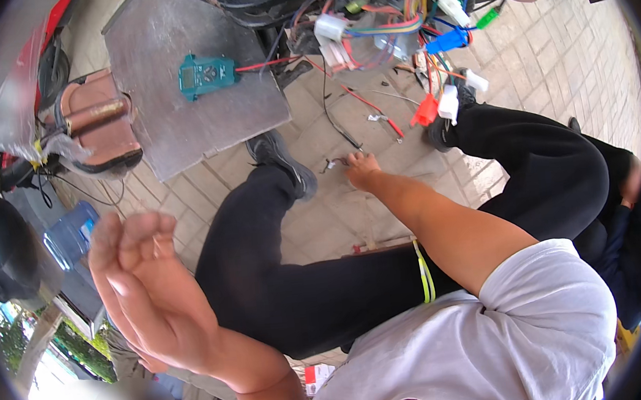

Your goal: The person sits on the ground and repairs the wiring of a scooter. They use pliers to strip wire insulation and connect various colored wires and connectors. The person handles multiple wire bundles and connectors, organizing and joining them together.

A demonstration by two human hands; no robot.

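Note:
My right hand [364, 172] reaches down to the paving between my feet. Its fingertips come together at a small dark end beside a little metal piece [329, 166]; what they hold is too small to make out. Raised at the left, my left hand [149, 291] has its fingers stretched and partly bent, with nothing in it. A teal meter [207, 75] lies on a grey board [199, 123]. From it a red test lead [357, 96] runs to a red probe on the ground, and a black test lead [332, 119] ends close to my right fingers.
A wiring harness [374, 31] with coloured connectors hangs above the paving, at the far right of the board. Left stand a brown padded part [100, 124], a clear blue bottle [72, 235] and a black rounded object [3, 247]. Other people sit at lower left and right.

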